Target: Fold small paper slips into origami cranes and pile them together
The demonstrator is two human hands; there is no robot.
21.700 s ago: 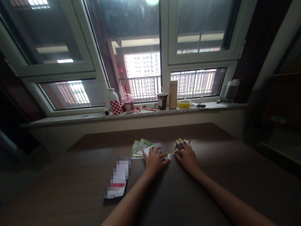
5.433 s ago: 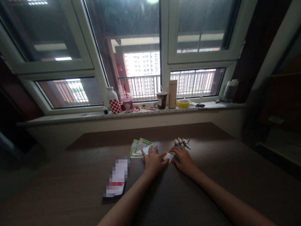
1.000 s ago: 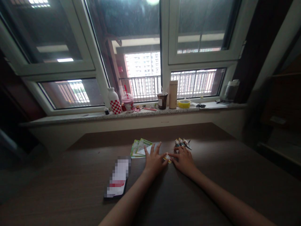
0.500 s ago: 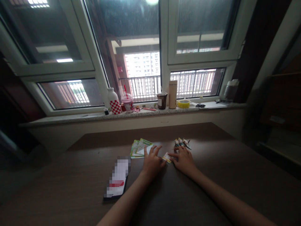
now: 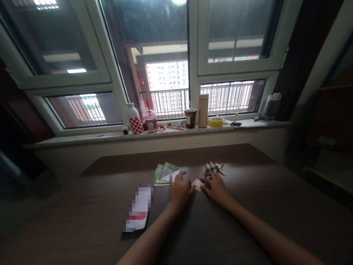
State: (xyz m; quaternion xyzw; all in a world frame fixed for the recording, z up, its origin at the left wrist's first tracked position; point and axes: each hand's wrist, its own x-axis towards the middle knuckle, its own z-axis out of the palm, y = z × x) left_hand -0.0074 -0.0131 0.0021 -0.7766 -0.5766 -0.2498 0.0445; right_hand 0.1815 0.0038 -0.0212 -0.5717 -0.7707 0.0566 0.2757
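Nearest lies a phone, well left of the left hand. Both hands rest on the table; the left hand and the right hand pinch a small folded paper between their fingertips. Beyond the left fingers lie green sheets; beyond the right fingers, folded pieces.

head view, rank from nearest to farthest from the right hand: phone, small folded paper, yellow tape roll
From the right hand:
1. Small folded paper, at its fingertips, between the two hands.
2. Phone, on the table past the left hand.
3. Yellow tape roll, far off on the windowsill.
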